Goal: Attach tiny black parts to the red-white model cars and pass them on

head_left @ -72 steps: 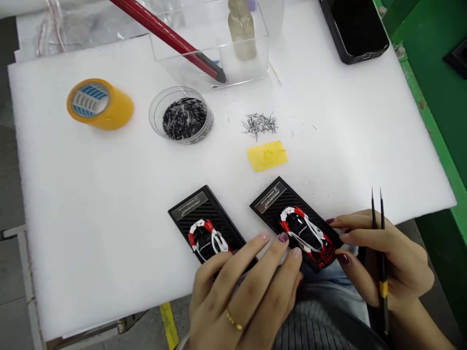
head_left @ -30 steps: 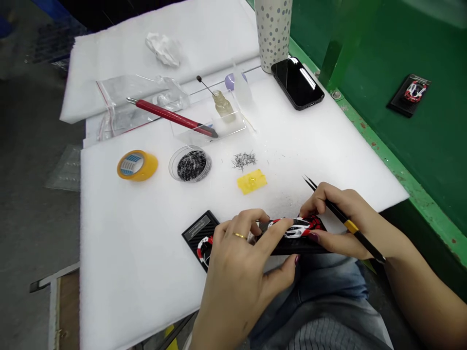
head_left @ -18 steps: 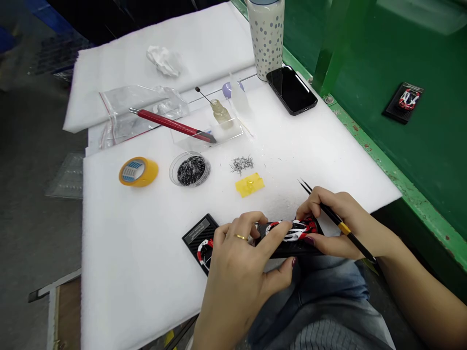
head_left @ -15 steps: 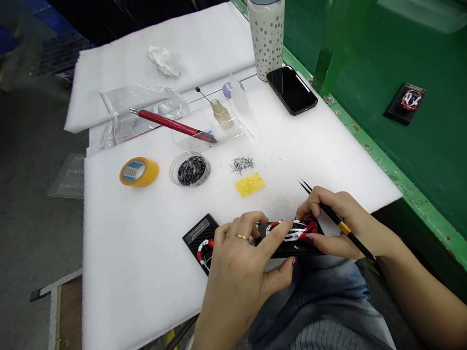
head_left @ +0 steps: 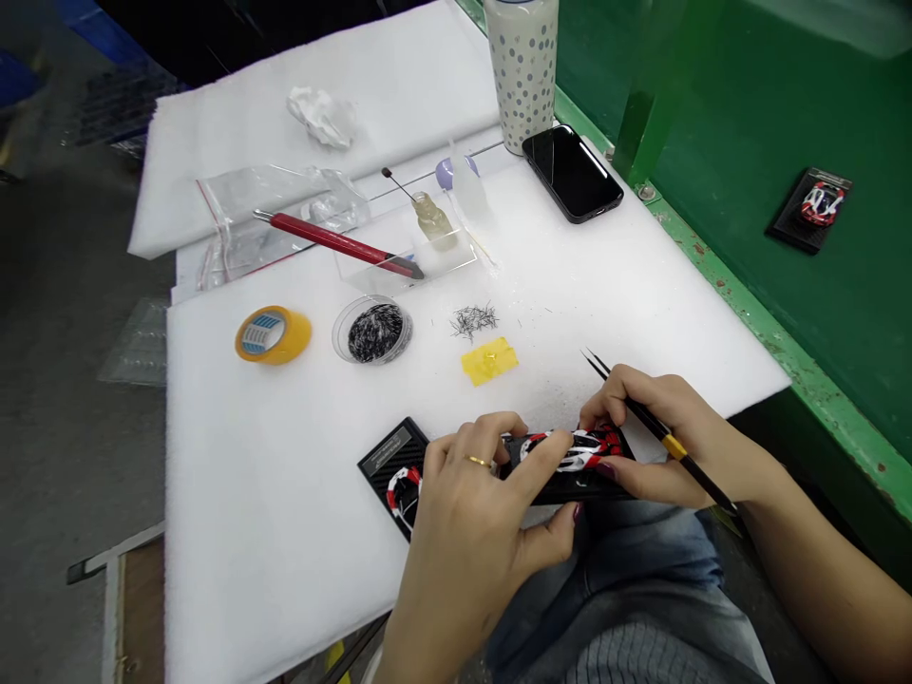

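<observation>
A red, white and black model car on a black base is held near the table's front edge. My left hand is closed round the left part of it, index finger on the car and thumb at the base's near edge. My right hand grips the car's right end between fingers and thumb. Black tweezers with a yellow band also lie in this hand, tips pointing away and slightly apart. A second model car on a black base is partly hidden behind my left hand.
On the white foam sheet are a tape roll, a dish of black bits, loose black bits, yellow tape, a red pen-like tool, a small bottle, a phone and a tumbler.
The view has shifted slightly. Both hands keep their hold on the model car, with no other visible movement.
</observation>
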`<action>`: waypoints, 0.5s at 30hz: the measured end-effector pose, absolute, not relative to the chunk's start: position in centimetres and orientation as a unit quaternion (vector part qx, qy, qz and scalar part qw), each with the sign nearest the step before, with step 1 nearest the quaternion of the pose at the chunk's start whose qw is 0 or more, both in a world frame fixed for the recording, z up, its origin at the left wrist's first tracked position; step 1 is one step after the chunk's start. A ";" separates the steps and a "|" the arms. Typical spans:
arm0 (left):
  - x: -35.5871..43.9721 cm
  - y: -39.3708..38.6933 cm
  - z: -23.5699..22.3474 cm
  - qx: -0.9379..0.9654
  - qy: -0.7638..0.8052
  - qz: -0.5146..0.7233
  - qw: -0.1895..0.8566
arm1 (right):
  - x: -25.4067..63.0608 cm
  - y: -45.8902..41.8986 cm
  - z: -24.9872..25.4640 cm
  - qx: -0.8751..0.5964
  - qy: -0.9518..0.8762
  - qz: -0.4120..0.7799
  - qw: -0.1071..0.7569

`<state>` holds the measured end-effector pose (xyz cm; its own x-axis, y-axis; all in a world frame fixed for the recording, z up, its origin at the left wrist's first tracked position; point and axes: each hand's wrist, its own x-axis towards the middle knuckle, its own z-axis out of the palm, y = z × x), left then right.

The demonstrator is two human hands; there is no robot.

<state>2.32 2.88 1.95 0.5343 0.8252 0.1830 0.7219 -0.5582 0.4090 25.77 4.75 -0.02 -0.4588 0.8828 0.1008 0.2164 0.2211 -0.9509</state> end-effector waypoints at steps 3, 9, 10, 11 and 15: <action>2.3 2.7 2.0 0.865 0.448 0.182 0.136 | 25.8 4.8 -0.1 -0.387 -0.707 0.482 0.343; 1.4 2.1 1.9 0.860 0.455 0.208 0.106 | 25.9 4.7 0.3 -0.397 -0.726 0.456 0.329; 1.1 2.1 2.0 0.858 0.456 0.216 0.092 | 25.9 4.7 0.4 -0.401 -0.722 0.459 0.328; 0.8 2.0 2.0 0.856 0.458 0.225 0.079 | 25.9 4.7 0.4 -0.405 -0.716 0.466 0.327; -0.3 1.8 2.3 0.839 0.472 0.264 0.054 | 25.6 5.3 0.2 -0.412 -0.682 0.500 0.339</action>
